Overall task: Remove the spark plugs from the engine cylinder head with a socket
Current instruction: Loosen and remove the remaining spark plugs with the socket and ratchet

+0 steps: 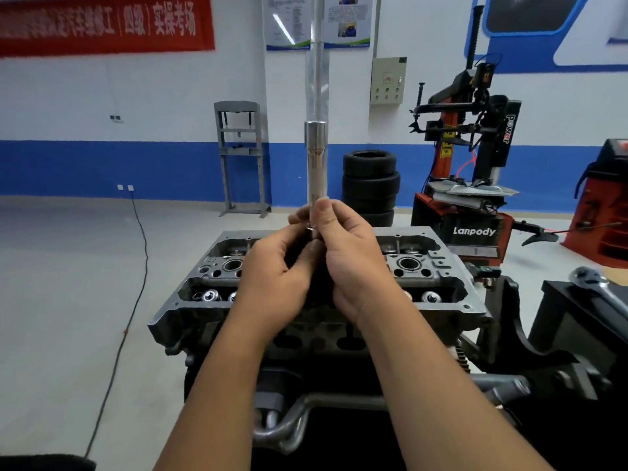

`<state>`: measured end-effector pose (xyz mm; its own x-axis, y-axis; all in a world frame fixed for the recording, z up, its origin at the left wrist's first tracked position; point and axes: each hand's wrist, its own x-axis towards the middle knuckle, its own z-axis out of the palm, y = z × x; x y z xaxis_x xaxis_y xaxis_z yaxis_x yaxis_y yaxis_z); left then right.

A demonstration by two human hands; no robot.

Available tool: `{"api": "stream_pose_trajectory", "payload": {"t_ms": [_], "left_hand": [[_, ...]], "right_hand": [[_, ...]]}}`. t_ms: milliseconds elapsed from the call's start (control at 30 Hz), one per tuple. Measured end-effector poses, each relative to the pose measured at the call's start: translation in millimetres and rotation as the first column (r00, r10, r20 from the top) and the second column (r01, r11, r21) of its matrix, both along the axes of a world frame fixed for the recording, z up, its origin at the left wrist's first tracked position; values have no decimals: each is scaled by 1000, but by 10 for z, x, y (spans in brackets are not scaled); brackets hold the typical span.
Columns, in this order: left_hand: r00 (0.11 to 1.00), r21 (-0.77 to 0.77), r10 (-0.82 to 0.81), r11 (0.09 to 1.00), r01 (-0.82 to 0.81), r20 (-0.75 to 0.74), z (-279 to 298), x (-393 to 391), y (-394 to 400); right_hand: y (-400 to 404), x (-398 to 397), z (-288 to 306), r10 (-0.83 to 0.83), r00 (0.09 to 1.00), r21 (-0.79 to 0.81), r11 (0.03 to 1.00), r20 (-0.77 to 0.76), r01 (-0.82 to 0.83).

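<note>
The grey engine cylinder head [438, 283] sits on a stand in front of me, with open spark plug wells at left and right. A long chrome socket on an extension bar [316, 158] stands upright above its middle and runs out of the top of the view. My right hand [353, 260] grips the socket's lower end with thumb and fingers. My left hand [275, 277] is curled beside it, fingertips pinching at the socket's bottom opening. Whatever sits in that opening is hidden by my fingers.
A red and black tyre changer [475, 185] stands behind the head at right, next to a stack of tyres [370, 185]. A grey shop press [241, 154] is by the far wall. A black cable [136, 266] trails across the floor at left. Black stand parts [560, 334] crowd the right.
</note>
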<state>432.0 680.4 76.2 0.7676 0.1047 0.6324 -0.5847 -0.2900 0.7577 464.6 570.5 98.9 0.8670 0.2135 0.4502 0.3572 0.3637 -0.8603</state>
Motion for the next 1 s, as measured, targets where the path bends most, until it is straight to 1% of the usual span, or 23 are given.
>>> {"api": "stream_pose_trajectory", "payload": {"t_ms": [67, 100, 167, 233, 267, 400, 433, 533, 633, 667, 800, 833, 900, 1000], "left_hand": [[998, -13, -61, 998, 60, -16, 19, -14, 8], [998, -43, -52, 998, 51, -20, 16, -11, 8], [999, -93, 38, 995, -38, -5, -1, 8, -8], [993, -94, 121, 988, -119, 11, -13, 20, -25], [994, -87, 111, 990, -109, 20, -13, 19, -24], [997, -23, -78, 997, 77, -27, 2, 7, 49], [996, -15, -83, 996, 83, -38, 3, 11, 64], [999, -29, -20, 999, 19, -33, 5, -1, 38], [998, -39, 43, 998, -44, -36, -7, 3, 7], [998, -38, 42, 998, -43, -41, -7, 1, 13], [991, 4, -87, 996, 88, -103, 17, -18, 47], [991, 11, -87, 996, 88, -104, 19, -18, 51], [996, -14, -26, 1000, 25, -91, 15, -10, 44], [990, -43, 127, 991, -129, -54, -14, -11, 9]], "right_hand": [[10, -3, 15, -1, 999, 19, 1000, -39, 1], [15, -1, 18, 13, 999, 34, 999, -43, -12], [11, -19, 11, 37, 999, 31, 999, -9, -36], [9, -42, -1, 32, 999, 13, 999, 26, -32], [11, -48, -5, 25, 999, 10, 1000, 37, -25], [7, -56, 12, -1, 1000, 12, 1000, 21, 1], [8, -55, 15, -7, 1000, 0, 1000, 13, 7], [20, -55, 17, -11, 1000, -34, 999, -5, 11], [9, -60, 8, 13, 1000, -17, 1000, -11, -13], [7, -61, 5, 15, 1000, -15, 1000, -5, -16], [15, -69, 18, -24, 1000, -15, 1000, 20, 24], [19, -68, 22, -30, 999, -17, 999, 14, 31], [22, -60, 27, -18, 1000, -2, 1000, -12, 18], [6, -63, 21, 48, 998, 43, 998, -27, -47]]}}
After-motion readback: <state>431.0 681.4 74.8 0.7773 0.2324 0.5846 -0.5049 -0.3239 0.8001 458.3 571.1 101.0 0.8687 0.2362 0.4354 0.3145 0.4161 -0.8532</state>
